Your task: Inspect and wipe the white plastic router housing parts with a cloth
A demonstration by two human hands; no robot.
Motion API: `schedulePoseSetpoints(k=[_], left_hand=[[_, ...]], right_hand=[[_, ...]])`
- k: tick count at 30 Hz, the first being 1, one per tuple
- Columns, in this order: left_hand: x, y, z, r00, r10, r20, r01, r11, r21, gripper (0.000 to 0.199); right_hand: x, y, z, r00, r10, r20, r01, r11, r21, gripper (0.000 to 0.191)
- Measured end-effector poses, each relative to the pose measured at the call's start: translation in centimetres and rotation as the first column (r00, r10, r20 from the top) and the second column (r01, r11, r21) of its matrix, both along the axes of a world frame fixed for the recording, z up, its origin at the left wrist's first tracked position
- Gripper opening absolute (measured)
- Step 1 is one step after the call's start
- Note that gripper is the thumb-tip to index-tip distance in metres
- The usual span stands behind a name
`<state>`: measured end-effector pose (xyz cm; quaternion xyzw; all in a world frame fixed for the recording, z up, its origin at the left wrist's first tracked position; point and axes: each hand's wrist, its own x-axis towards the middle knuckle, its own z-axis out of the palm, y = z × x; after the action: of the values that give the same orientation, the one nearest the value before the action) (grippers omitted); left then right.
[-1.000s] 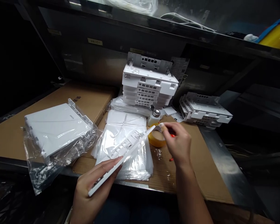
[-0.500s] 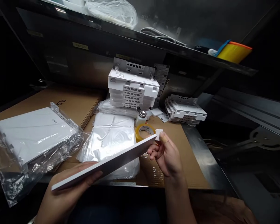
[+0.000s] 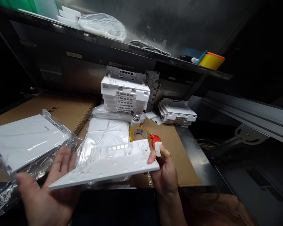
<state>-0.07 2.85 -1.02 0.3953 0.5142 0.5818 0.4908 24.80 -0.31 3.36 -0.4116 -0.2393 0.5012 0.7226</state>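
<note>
You hold a white plastic panel [image 3: 113,168] flat above the near edge of the surface [image 3: 176,163], ribbed side up. Your right hand [image 3: 163,171] grips its right corner, a small white piece [image 3: 158,149] pinched at the fingertips; your left hand [image 3: 46,188] lies open beneath the left end. The step looks like fitting that piece, which calls for lining it up with a slot. Writing on the bagged cover [image 3: 25,141] and cardboard [image 3: 61,110] is too small to read.
</note>
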Motion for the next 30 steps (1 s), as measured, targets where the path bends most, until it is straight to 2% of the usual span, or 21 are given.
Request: schedulePoseSetpoints(k=[1, 3, 5, 7, 8, 9, 11, 13, 16, 19, 21, 24, 28, 30], left_hand=[[0.2, 0.2, 0.1, 0.987, 0.016, 0.161, 0.009, 0.989, -0.151, 0.071], [0.5, 0.9, 0.5, 0.895, 0.053, 0.444, 0.145, 0.905, -0.400, 0.055], [0.7, 1.5, 1.2, 0.837, 0.025, 0.546, 0.275, 0.844, -0.460, 0.043], [1.0, 2.0, 2.0, 0.802, 0.044, 0.596, 0.289, 0.844, -0.452, 0.031], [1.2, 2.1, 2.5, 0.779, 0.085, 0.622, 0.267, 0.852, -0.451, 0.028], [1.5, 2.2, 2.9, 0.750, 0.127, 0.649, 0.237, 0.864, -0.444, 0.030], [2.2, 2.2, 3.9, 0.702, 0.175, 0.690, 0.193, 0.887, -0.420, 0.049], [3.1, 2.1, 4.8, 0.681, 0.151, 0.716, 0.232, 0.883, -0.407, 0.065], [4.6, 1.9, 6.1, 0.643, 0.078, 0.762, 0.352, 0.854, -0.384, 0.076], [5.8, 1.6, 7.0, 0.600, 0.028, 0.799, 0.408, 0.849, -0.336, 0.079], [6.4, 1.3, 7.3, 0.574, 0.001, 0.819, 0.413, 0.863, -0.291, 0.079], [6.5, 1.0, 7.3, 0.557, -0.028, 0.830, 0.374, 0.901, -0.220, 0.079], [6.0, 0.9, 6.8, 0.583, -0.038, 0.811, 0.307, 0.935, -0.177, 0.089], [5.7, 0.9, 6.7, 0.588, -0.056, 0.807, 0.287, 0.947, -0.144, 0.091]], right_hand=[[-0.1, -0.2, -0.3, 1.000, -0.011, 0.025, 0.010, 1.000, 0.028, 0.044], [-0.1, -0.6, -1.2, 0.998, -0.004, 0.062, -0.001, 0.997, 0.072, 0.037], [0.7, -1.1, -2.1, 0.991, 0.057, 0.124, -0.068, 0.994, 0.080, 0.029], [1.9, -1.5, -2.8, 0.955, 0.061, 0.289, -0.076, 0.996, 0.041, 0.025], [2.5, -1.8, -2.9, 0.911, 0.013, 0.413, -0.024, 0.999, 0.022, 0.024], [2.9, -2.0, -2.8, 0.837, -0.062, 0.544, 0.058, 0.998, 0.024, 0.023], [2.9, -2.4, -2.1, 0.636, -0.206, 0.744, 0.182, 0.977, 0.115, 0.019], [1.5, -2.7, -0.9, 0.500, -0.249, 0.830, 0.106, 0.968, 0.227, 0.014], [-2.4, -2.8, 1.3, 0.457, -0.185, 0.870, -0.166, 0.943, 0.288, 0.021], [-5.9, -2.3, 2.4, 0.452, -0.132, 0.882, -0.324, 0.897, 0.300, 0.021], [-7.3, -1.9, 2.4, 0.440, -0.140, 0.887, -0.370, 0.872, 0.321, 0.019], [-7.8, -1.7, 2.0, 0.391, -0.191, 0.900, -0.401, 0.845, 0.354, 0.015], [-6.9, -2.1, 2.1, 0.293, -0.176, 0.940, -0.443, 0.846, 0.296, 0.013], [-6.5, -2.3, 2.2, 0.286, -0.161, 0.945, -0.430, 0.860, 0.276, 0.014]])
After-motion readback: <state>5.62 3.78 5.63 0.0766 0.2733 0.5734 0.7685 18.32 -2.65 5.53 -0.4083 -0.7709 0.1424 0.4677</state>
